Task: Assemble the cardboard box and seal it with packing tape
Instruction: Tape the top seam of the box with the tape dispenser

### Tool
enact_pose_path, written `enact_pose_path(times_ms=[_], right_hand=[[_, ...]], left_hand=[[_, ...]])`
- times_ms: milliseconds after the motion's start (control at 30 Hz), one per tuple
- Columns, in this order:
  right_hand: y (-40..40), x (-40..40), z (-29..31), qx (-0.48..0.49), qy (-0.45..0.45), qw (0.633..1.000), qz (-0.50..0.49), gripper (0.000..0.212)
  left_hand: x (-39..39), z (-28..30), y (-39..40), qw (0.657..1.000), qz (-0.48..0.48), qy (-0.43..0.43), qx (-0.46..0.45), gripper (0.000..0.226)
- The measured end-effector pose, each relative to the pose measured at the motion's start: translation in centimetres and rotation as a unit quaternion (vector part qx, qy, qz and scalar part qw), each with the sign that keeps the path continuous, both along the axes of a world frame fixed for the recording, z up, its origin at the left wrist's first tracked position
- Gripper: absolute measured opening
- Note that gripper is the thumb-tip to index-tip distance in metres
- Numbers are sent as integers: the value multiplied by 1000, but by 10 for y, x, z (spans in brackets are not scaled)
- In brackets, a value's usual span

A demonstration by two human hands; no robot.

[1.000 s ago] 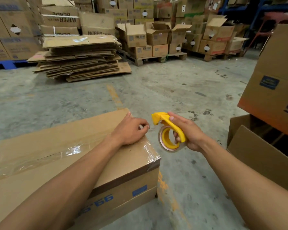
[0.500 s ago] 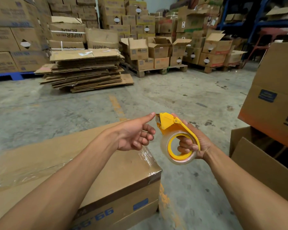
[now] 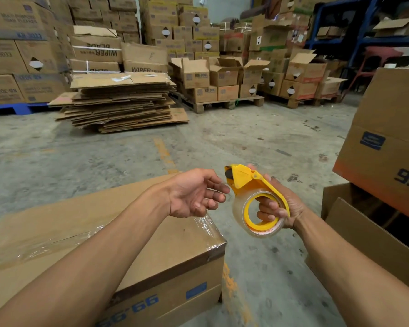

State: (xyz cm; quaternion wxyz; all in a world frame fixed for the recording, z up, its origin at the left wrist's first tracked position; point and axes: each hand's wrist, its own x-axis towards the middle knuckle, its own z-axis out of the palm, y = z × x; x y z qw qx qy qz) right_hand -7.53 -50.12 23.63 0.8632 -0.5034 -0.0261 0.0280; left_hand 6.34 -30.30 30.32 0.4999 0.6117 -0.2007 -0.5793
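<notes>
A closed brown cardboard box (image 3: 170,253) lies on the floor in front of me, with clear tape along its top seam and over its right end. My right hand (image 3: 276,206) grips a yellow tape dispenser (image 3: 253,185) holding a roll of clear tape (image 3: 240,211), raised just right of the box's far corner. My left hand (image 3: 194,197) hovers palm up above that corner, its fingertips close to the dispenser's cutter end. Whether the fingers pinch the tape end is not visible.
An open cardboard box (image 3: 364,234) stands at my right, with a larger printed box (image 3: 387,147) above it. A pile of flattened cartons (image 3: 121,102) lies ahead on the concrete floor. Pallets of stacked boxes (image 3: 224,79) line the back.
My left hand lifted off the box top and turned palm up toward the dispenser. My right hand raised and tilted the dispenser so the roll faces me. My view tilted up.
</notes>
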Motion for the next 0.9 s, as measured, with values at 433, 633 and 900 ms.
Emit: enact_pose_path(times_ms=[433, 633, 900], right_hand=[[-3, -8, 5, 13, 21, 999, -38, 62], [-3, -12, 11, -21, 26, 999, -36, 45], [4, -17, 21, -115, 71, 989, -63, 69]], left_hand=[[-3, 1, 10, 1000, -5, 9, 27, 49], [-11, -2, 6, 999, 35, 15, 26, 25], [-10, -15, 4, 995, 90, 16, 27, 12]])
